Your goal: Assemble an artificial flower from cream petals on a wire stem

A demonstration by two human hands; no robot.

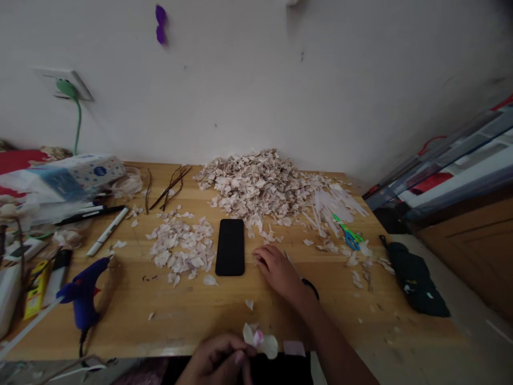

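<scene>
At the table's front edge my left hand is closed, its fingertips pinching a small flower with pale petals and a pink centre. My right hand rests on the wooden table just right of a black phone. Its fingers are curled together, and whatever they hold is hidden or too small to name. A black loop shows beside the right wrist. One loose petal lies between the two hands. Left of the phone spreads a small pile of pale petals.
A large heap of dried petals stands against the wall. To its right are white strips and green-blue scissors. A blue glue gun, a white marker and a yellow box cutter lie left. A dark pouch sits right.
</scene>
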